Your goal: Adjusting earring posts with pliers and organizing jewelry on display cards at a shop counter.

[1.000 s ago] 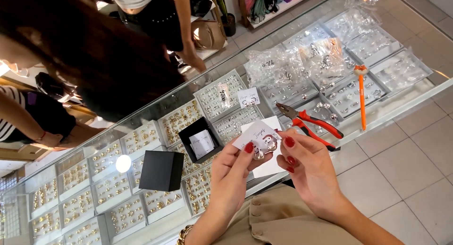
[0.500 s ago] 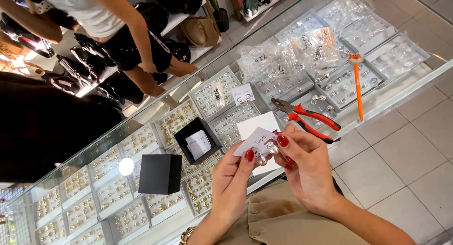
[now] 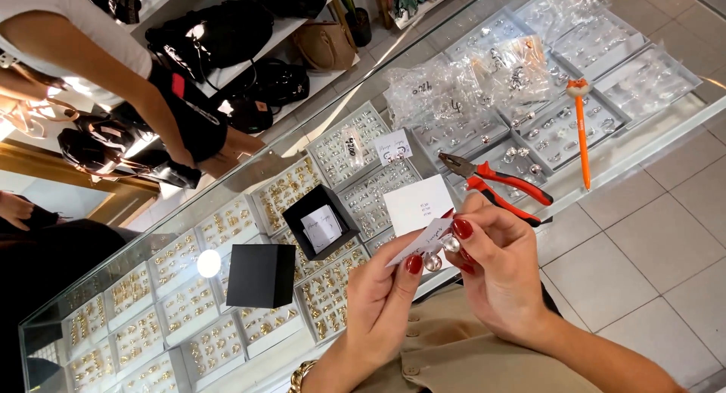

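Holding a small white earring card (image 3: 420, 242) above the near edge of the glass counter (image 3: 650, 147), both hands pinch it between thumb and fingers; the left hand (image 3: 382, 295) grips the lower corner with its thumb on the card face; the right hand (image 3: 495, 268) grips the right side, fingers curled, thumb tip on the card's upper edge; two round silver earrings (image 3: 441, 253) hang from the card between the two thumbs. On the glass just beyond the hands lie a white square card (image 3: 418, 202) and red-handled pliers (image 3: 499, 183); an open black box (image 3: 321, 223) stands to the left of these, its black lid (image 3: 261, 276) nearer the viewer; an orange pen (image 3: 582, 132) lies to the right; clear bags of jewellery (image 3: 461, 83) rest farther back; trays of rings show under the glass.
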